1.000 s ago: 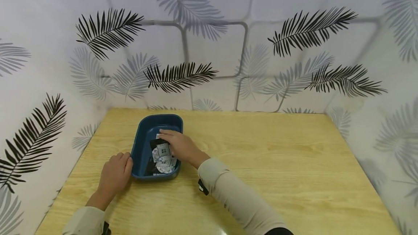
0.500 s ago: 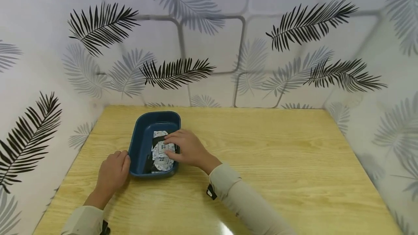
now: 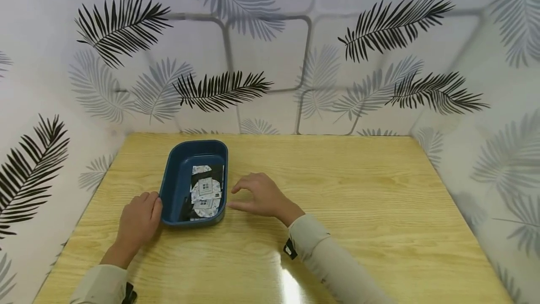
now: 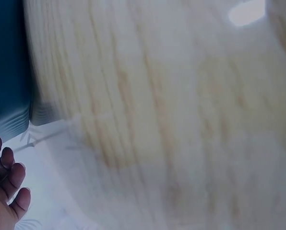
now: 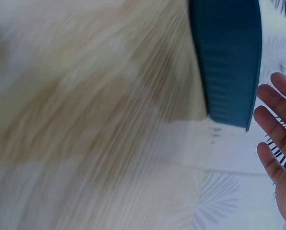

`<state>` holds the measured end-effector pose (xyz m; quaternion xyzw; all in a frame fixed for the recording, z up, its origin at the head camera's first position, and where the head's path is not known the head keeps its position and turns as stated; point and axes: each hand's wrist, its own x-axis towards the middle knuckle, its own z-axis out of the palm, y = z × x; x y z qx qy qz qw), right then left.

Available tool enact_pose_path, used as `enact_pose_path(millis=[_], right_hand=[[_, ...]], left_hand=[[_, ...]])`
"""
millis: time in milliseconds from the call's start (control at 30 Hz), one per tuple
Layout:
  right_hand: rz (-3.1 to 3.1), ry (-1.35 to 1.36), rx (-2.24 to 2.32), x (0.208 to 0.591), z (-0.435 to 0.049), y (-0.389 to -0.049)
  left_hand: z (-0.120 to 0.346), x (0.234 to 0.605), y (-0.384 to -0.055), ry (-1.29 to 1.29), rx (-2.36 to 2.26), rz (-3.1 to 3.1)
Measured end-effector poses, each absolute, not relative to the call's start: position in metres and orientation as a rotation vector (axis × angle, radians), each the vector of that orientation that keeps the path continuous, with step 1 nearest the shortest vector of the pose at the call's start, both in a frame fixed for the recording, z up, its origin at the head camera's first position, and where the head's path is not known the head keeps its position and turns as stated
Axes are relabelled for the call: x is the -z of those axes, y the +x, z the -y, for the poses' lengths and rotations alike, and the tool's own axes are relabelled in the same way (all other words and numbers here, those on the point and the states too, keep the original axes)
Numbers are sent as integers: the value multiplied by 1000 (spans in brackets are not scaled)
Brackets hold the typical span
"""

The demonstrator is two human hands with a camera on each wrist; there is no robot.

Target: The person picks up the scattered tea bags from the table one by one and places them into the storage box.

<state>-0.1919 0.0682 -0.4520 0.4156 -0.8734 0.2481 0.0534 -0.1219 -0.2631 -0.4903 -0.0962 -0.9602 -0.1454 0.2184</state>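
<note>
A dark blue rectangular bin (image 3: 176, 177) with rounded corners stands on the left part of the table. Inside lie several flat packets (image 3: 206, 186), black and white with a floral print and a small square label, stacked along the bin's right side. My left hand (image 3: 139, 217) rests against the outside of the bin's left wall near the front, its fingers loosely bent; the left wrist view shows its fingertips by the bin's edge. Just right of the bin hovers my right hand (image 3: 261, 196), thumb and fingers apart, holding nothing. In the right wrist view its relaxed fingers (image 5: 275, 127) show beside the bin wall.
The light wooden table (image 3: 358, 201) extends to the right and front. Behind it and at both sides rise walls (image 3: 291, 50) covered with leaf-print paper. A dark device is strapped at each wrist, under the sleeves.
My right hand has left the packets in the bin and moved right, past the rim, with nothing in it. My left hand stays at the bin's left side. The head view has shifted slightly.
</note>
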Motion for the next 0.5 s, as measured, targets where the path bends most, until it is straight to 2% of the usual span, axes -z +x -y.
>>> enact_pose_path(millis=[133, 267, 500], right_hand=[[2671, 1228, -743, 450, -86, -196], [2679, 1186, -801, 450, -107, -201], [2739, 930, -1017, 469, -174, -201]], left_hand=[[258, 485, -126, -254, 381, 2706], [255, 473, -125, -112, 420, 2786], [243, 454, -128, -32, 478, 2784]])
